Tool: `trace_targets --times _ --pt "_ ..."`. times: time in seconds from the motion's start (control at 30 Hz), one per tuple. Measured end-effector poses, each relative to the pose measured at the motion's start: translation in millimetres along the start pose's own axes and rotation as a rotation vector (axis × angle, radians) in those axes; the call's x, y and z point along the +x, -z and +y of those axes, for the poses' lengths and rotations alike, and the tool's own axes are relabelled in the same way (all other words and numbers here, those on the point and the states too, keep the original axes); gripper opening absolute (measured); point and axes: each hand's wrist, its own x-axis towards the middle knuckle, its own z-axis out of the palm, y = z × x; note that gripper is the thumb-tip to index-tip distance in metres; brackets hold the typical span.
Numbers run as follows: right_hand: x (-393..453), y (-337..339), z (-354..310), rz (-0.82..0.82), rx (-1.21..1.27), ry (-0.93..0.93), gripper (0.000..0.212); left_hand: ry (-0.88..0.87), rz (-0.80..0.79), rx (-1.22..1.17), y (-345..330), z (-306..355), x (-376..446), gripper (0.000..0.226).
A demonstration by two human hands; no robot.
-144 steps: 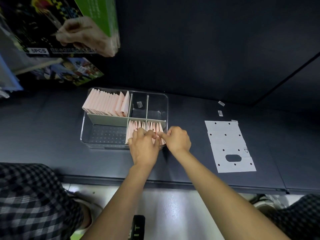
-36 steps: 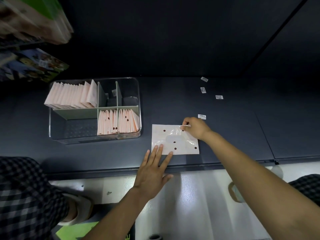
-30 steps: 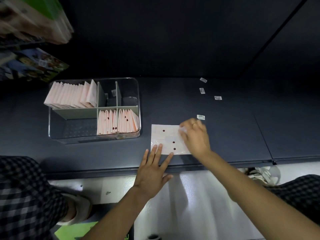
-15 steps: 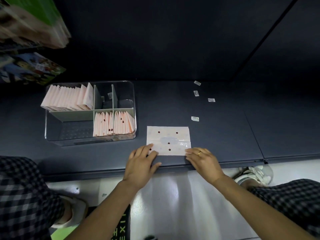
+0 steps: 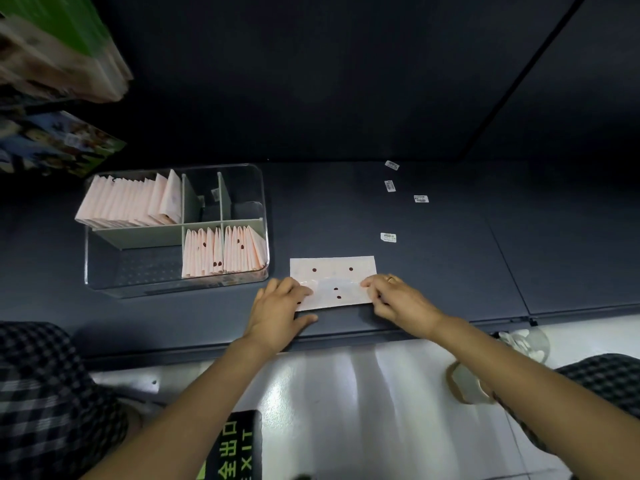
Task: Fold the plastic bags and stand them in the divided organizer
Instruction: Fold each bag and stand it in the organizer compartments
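Observation:
A pale pink plastic bag [image 5: 332, 268] with dark dots lies flat on the dark shelf, just right of the clear divided organizer [image 5: 156, 285]. Its near part is turned up over the middle, making a glossy flap. My left hand [image 5: 278, 308] pinches the flap's left corner and my right hand [image 5: 398, 299] pinches its right corner. Several folded pink bags [image 5: 131, 202] stand in the organizer's back left compartment, and more folded bags [image 5: 221, 252] stand in the two front right ones. The front left and back right compartments hold no bags.
Small white label stickers [image 5: 388, 237] lie on the shelf beyond the bag. Packaged goods [image 5: 62, 53] hang at the upper left. The shelf's front edge [image 5: 346, 336] runs under my wrists. A black floor mat with an EXIT sign [image 5: 239, 448] lies below.
The bag was dragged from the right to beside the organizer. Both hands went to its near edge and turned that edge up over the middle.

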Motion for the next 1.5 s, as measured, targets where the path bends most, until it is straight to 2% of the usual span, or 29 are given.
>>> trace_targets --times 0.07,0.17,0.33,0.4,0.5,0.6,0.67,0.73,0.83,0.93,1.17,1.37,1.43,1.5 --pt "0.0 9.2 2.0 -0.047 0.142 -0.047 0.022 0.051 0.052 -0.135 2.6 2.9 2.1 0.031" --pt "2.9 14.9 3.8 0.001 0.210 -0.083 0.020 0.129 0.094 -0.306 5.1 6.7 3.6 0.012" --pt "14.2 11.2 2.2 0.182 0.534 -0.190 0.015 0.287 0.082 -0.482 9.8 9.9 7.4 0.009" --pt "20.6 9.7 0.9 0.214 0.684 -0.243 0.022 0.349 0.104 -0.521 10.3 10.7 8.9 0.010" --pt "32.9 7.2 2.4 0.263 0.684 -0.330 0.023 0.390 0.130 -0.564 9.6 14.0 8.5 0.013" --pt "44.3 3.9 6.4 0.272 0.643 -0.402 0.017 0.342 0.233 -0.409 7.7 22.7 0.2 0.033" --pt "49.5 2.1 8.8 0.267 0.599 -0.436 0.018 0.238 0.330 -0.178 1.7 31.3 -9.8 0.047" --pt "53.3 0.8 10.5 0.270 0.551 -0.447 0.018 0.099 0.356 -0.020 -7.4 40.0 -17.3 0.054" --pt "57.0 -0.5 10.8 0.288 0.505 -0.456 0.017 -0.041 0.157 0.134 -23.9 43.7 -22.2 0.062" --pt "58.6 -1.7 10.4 0.296 0.478 -0.464 0.019 -0.010 -0.025 0.258 -35.3 33.4 -22.0 0.070" --pt "43.1 -9.9 -0.2 0.301 0.484 -0.524 0.022 0.007 -0.056 0.369 -32.3 27.7 -22.1 0.062" --pt "5.9 -36.3 -27.6 0.328 0.822 -0.729 0.017 -0.074 -0.033 0.345 -28.7 33.6 -23.4 0.068" --pt "-7.0 -43.7 -36.7 0.283 1.007 -0.753 0.016 -0.098 -0.036 0.291 -30.7 32.5 -25.0 0.072" --pt "-16.8 -44.6 -42.4 0.222 0.999 -0.745 0.013 -0.135 -0.025 0.275 -31.6 29.7 -26.8 0.074"
